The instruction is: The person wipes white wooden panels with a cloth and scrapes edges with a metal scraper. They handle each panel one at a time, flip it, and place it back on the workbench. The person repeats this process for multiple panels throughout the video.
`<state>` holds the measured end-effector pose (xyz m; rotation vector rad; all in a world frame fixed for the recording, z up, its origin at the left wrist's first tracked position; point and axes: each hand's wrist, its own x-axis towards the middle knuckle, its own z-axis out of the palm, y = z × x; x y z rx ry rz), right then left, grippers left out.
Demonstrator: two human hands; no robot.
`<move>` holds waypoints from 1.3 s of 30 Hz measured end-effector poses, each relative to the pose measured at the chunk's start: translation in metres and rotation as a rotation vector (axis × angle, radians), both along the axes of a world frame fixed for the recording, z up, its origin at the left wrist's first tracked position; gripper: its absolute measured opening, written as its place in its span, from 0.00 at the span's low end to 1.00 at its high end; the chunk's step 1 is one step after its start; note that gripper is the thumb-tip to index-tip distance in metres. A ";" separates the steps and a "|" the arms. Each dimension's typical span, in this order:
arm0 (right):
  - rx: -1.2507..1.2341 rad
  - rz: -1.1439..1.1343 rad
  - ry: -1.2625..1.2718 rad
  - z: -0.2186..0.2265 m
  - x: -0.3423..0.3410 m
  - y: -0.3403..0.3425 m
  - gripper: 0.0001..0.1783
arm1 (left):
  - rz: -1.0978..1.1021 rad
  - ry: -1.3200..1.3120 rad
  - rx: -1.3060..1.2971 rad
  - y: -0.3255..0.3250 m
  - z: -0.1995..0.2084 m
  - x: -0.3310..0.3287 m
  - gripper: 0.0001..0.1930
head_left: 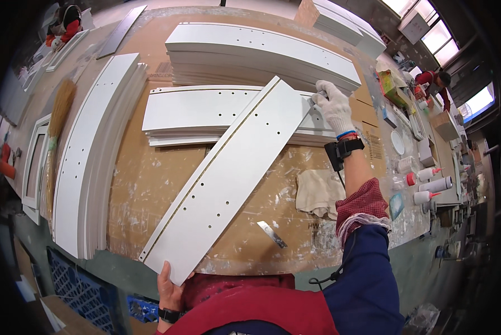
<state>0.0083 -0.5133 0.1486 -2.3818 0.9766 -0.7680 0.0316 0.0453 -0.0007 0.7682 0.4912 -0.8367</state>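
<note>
A long white board (pixel 233 173) with drilled holes and a groove along its left edge lies slantwise before me, its far part over a low stack of similar boards (pixel 191 109). My left hand (pixel 171 287), bare, grips the near end, thumb on top. My right hand (pixel 333 106), in a white knitted glove, is at the far right edge of the board with fingers closed. A small greyish bit shows at its fingertips, too indistinct to name. On the cardboard-covered table lie a thin metal blade (pixel 271 234) and a crumpled cream cloth (pixel 318 192).
A taller stack of white boards (pixel 261 47) stands at the back, another (pixel 88 156) at the left beside a straw brush (pixel 60 111). Glue bottles (pixel 425 197) with red tips stand at right. Co-workers (pixel 433 84) are in the distance. Blue plastic crates (pixel 80 290) sit below, lower left.
</note>
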 end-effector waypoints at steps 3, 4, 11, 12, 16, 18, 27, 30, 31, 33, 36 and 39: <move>-0.099 -0.026 0.061 0.005 -0.002 -0.008 0.20 | 0.016 0.045 0.018 -0.001 0.000 -0.001 0.26; -0.039 -0.009 0.047 0.009 -0.001 -0.004 0.20 | 0.024 0.030 0.018 -0.001 0.000 -0.001 0.26; 0.062 0.051 0.023 0.010 -0.003 -0.005 0.19 | 0.053 0.059 0.026 -0.002 0.002 -0.003 0.26; 0.147 0.064 -0.028 0.011 -0.002 -0.004 0.19 | 0.057 0.066 0.022 -0.002 0.002 -0.003 0.26; -0.164 0.073 0.096 0.006 0.002 -0.008 0.18 | 0.051 0.041 0.033 -0.004 0.004 -0.002 0.26; -0.060 0.060 0.073 0.015 0.011 -0.003 0.17 | 0.055 0.056 0.030 -0.003 0.005 -0.002 0.26; 0.247 0.154 -0.144 0.030 0.033 0.011 0.16 | -0.005 -0.045 0.030 0.003 -0.007 -0.004 0.23; 0.113 0.194 -0.062 0.025 0.034 0.029 0.16 | 0.066 0.034 0.027 -0.004 0.004 -0.004 0.25; 0.049 0.212 -0.029 0.022 0.033 0.031 0.16 | 0.061 0.028 0.018 -0.005 0.005 -0.003 0.25; 0.047 0.216 -0.092 0.019 0.034 0.029 0.16 | 0.052 0.016 0.001 -0.008 0.006 -0.003 0.25; 0.089 0.128 -0.189 0.020 0.033 0.027 0.15 | 0.039 0.019 -0.005 -0.009 0.010 -0.002 0.24; 0.154 0.019 -0.174 0.027 0.025 0.026 0.13 | 0.035 0.006 -0.002 -0.009 0.010 -0.003 0.24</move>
